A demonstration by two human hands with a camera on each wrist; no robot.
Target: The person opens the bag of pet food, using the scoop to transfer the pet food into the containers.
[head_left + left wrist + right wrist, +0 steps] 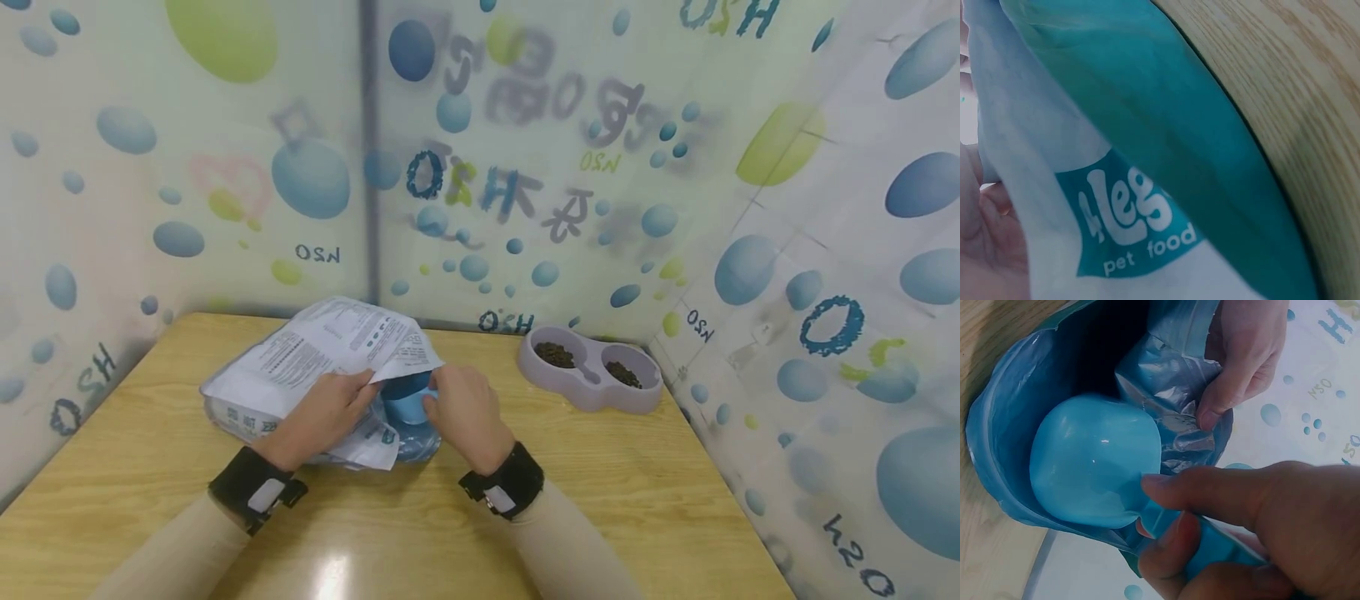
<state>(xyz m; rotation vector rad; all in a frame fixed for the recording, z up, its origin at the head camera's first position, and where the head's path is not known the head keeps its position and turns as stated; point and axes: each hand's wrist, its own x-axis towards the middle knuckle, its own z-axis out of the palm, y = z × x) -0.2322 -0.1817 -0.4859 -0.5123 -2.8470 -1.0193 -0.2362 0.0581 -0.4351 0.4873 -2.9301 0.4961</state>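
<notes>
A white and teal pet food bag (322, 358) lies on its side, its mouth facing right; the left wrist view shows its printed label (1138, 219). My left hand (330, 412) pinches the upper edge of the mouth and holds it up. My right hand (468, 417) grips the handle of a light blue scoop (1094, 462), thumb on top near the bowl. The scoop's bowl is at the bag's opening, partly inside, with its rounded underside toward the right wrist camera. What the scoop contains is hidden, and the bag's inside is dark.
On the wooden table (615, 500), to the right and farther back, stands a pale double pet bowl (588, 396) with brown kibble in both hollows. Walls covered with blue and green dots (465, 167) enclose the table at the back and sides.
</notes>
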